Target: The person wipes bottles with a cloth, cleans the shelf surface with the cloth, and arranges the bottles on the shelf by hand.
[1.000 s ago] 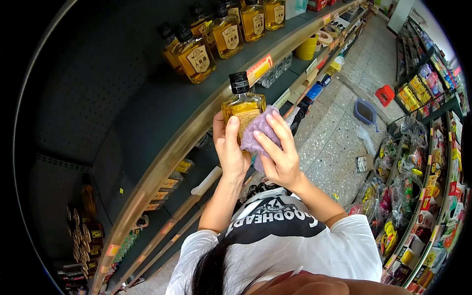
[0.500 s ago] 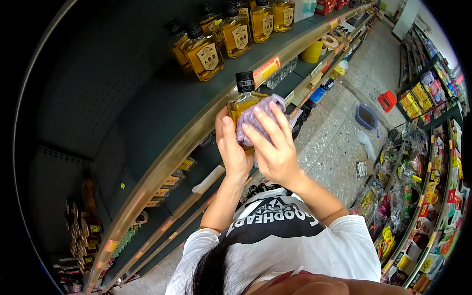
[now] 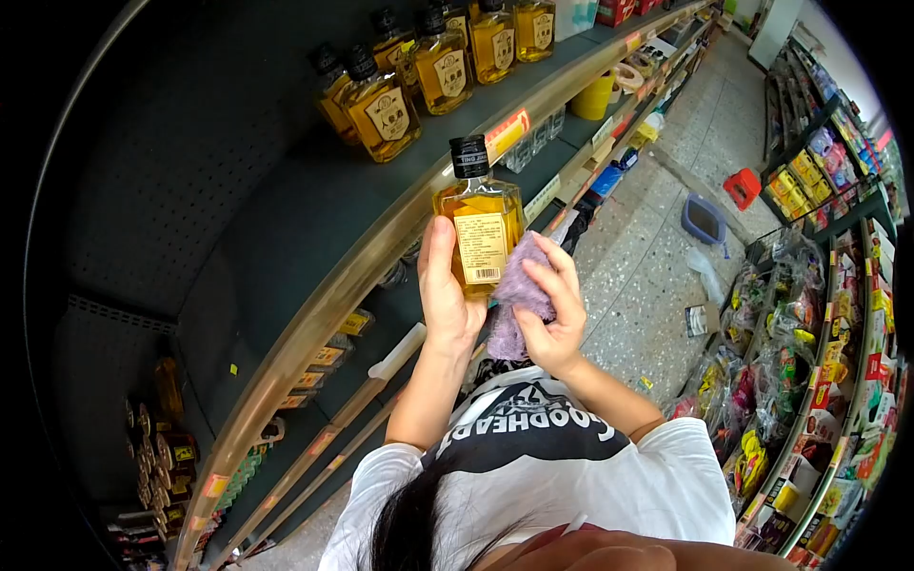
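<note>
A flat glass bottle of amber liquor (image 3: 483,238) with a black cap stands nearly upright in front of me, its back label and barcode facing me. My left hand (image 3: 447,295) grips it low on its left side, fingers partly hidden behind the glass. A purple cloth (image 3: 523,297) is bunched in my right hand (image 3: 557,324), its upper edge against or very close to the bottle's lower right corner. Similar bottles (image 3: 383,114) stand in a group on the dark shelf (image 3: 286,214) beyond my hands.
The shelf's front rail (image 3: 367,252) runs diagonally just behind the bottle. Lower shelves hold small boxes and a yellow container (image 3: 592,98). On the speckled floor to the right are a blue-grey basin (image 3: 704,221) and a red stool (image 3: 742,188). Packaged goods (image 3: 776,324) fill the right-hand racks.
My right hand and the cloth have moved down and right off the bottle's face, uncovering the label. The bottle remains in my left hand.
</note>
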